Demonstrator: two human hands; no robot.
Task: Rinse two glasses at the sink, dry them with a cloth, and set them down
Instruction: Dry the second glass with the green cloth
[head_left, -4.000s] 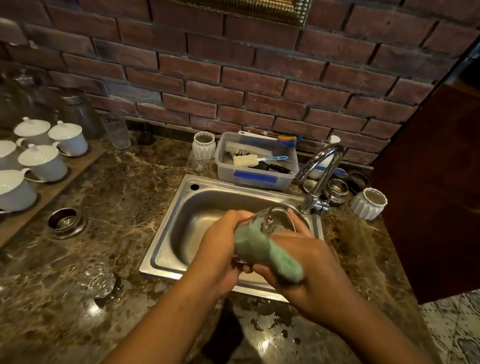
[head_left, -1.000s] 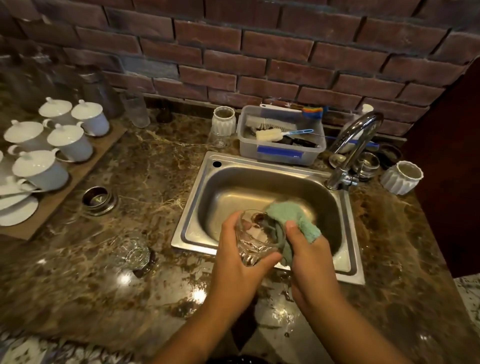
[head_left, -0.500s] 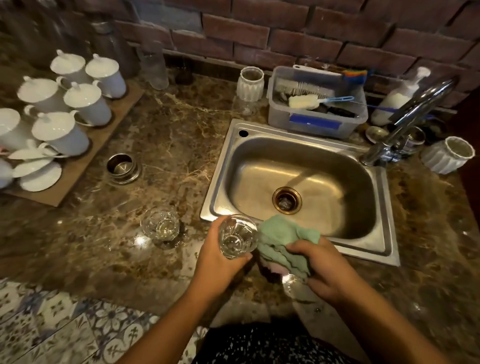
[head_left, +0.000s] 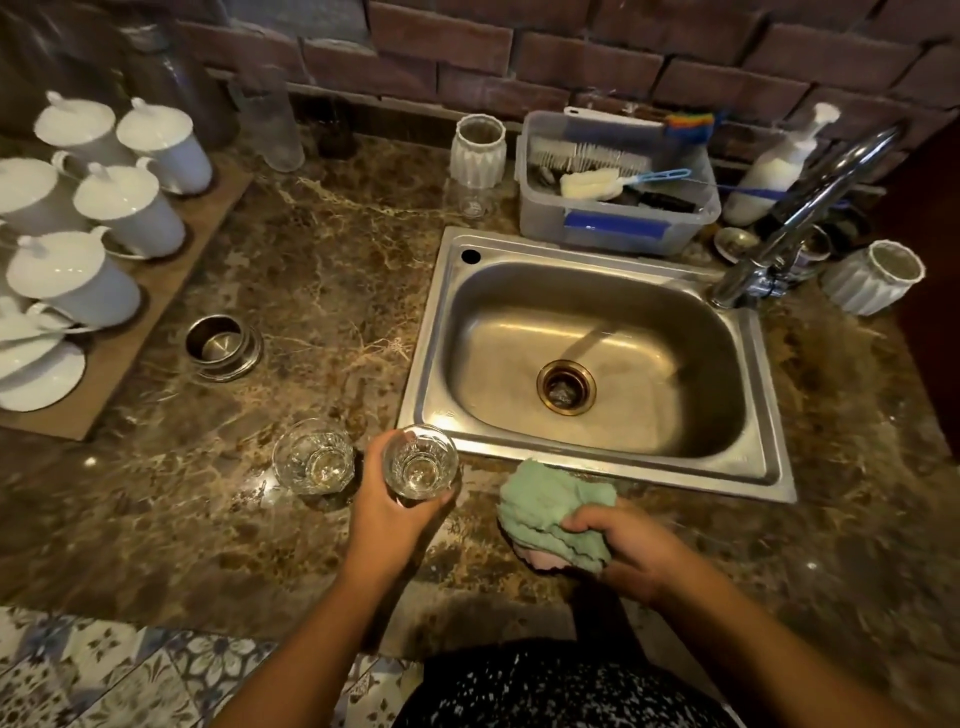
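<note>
My left hand (head_left: 387, 514) grips a clear faceted glass (head_left: 420, 461), upright, over the marble counter just left of the sink's front corner. A second, matching glass (head_left: 313, 463) stands upright on the counter directly to its left, close but apart from my hand. My right hand (head_left: 631, 551) clutches a bunched green cloth (head_left: 550, 506) against the counter in front of the steel sink (head_left: 597, 457). The sink basin holds nothing, and no water runs from the chrome tap (head_left: 810, 208).
A small steel bowl (head_left: 221, 345) sits left of the sink. White lidded cups (head_left: 122, 205) stand on a board at far left. A plastic tub of brushes (head_left: 618, 228), a soap bottle (head_left: 769, 171) and white ribbed pots (head_left: 872, 280) line the back.
The cloth has come out of the glass. My left hand has carried the glass from over the sink leftwards, beside the other glass; my right hand has lowered the cloth onto the counter.
</note>
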